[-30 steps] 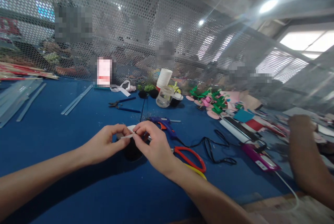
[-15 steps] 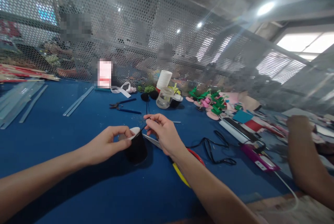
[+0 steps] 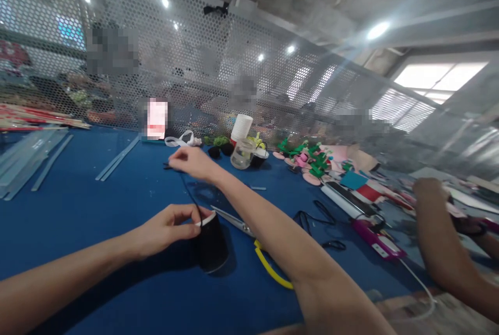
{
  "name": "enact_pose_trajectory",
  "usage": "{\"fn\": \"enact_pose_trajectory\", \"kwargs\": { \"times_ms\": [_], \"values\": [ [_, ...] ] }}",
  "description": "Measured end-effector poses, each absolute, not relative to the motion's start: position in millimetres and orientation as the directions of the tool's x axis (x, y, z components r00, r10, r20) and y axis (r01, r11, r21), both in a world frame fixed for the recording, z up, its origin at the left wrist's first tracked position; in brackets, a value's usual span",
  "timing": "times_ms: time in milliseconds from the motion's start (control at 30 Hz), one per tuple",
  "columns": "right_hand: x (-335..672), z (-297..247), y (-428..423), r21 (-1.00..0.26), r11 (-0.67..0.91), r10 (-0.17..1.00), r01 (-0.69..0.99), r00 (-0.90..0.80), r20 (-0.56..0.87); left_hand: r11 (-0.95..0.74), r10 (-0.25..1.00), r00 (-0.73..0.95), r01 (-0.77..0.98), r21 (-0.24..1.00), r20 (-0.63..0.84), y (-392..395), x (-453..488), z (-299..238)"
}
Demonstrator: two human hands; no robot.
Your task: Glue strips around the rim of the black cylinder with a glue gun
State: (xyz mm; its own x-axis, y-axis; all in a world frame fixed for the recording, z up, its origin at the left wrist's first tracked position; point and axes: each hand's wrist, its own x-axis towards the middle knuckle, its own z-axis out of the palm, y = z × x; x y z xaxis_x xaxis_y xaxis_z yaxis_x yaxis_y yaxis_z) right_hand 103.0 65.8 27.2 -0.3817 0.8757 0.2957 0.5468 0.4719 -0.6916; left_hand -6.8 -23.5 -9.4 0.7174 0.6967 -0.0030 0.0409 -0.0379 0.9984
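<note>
My left hand (image 3: 177, 228) pinches the rim of a paper cup wrapped in black (image 3: 212, 246), which leans on the blue tabletop. A thin black cord (image 3: 191, 194) rises from the cup's rim, running up and left to my right hand (image 3: 191, 162). That hand's fingers are closed on the cord, its end hidden. Just under the right fingertips show the dark jaws of pliers (image 3: 167, 166); the hand covers most of the tool. Scissors (image 3: 234, 222) with a yellow handle lie right of the cup, partly beneath my right forearm.
Behind stand a clear jar (image 3: 243, 154), stacked white cups (image 3: 242, 128) and a small black cup (image 3: 259, 157). Green and pink craft pieces (image 3: 307, 160) and a purple power strip (image 3: 378, 241) lie right. Clear strips (image 3: 29, 158) lie left. Another person's arm (image 3: 436, 231) reaches in at right.
My right hand has moved left and away from the cup, drawing the cord across to over the pliers. My left hand still grips the rim, and the cup sits slightly lower in view.
</note>
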Motion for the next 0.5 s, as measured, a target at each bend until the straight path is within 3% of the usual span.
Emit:
{"fn": "enact_pose_trajectory", "kwargs": {
  "times_ms": [100,333,500],
  "values": [
    [98,29,58,-0.569,0.503,0.852,0.651,-0.485,0.198,-0.032,0.708,0.707,0.023,0.999,0.006,-22,-8,-11],
    [187,36,47,-0.395,0.226,0.966,0.890,-0.152,0.211,-0.071,0.709,0.704,0.008,0.997,0.045,-18,-9,-12],
    [236,8,25,-0.283,0.006,0.998,0.959,0.012,0.062,-0.145,0.723,0.688,0.065,0.987,0.061,-15,-10,-12]
  ]
}}
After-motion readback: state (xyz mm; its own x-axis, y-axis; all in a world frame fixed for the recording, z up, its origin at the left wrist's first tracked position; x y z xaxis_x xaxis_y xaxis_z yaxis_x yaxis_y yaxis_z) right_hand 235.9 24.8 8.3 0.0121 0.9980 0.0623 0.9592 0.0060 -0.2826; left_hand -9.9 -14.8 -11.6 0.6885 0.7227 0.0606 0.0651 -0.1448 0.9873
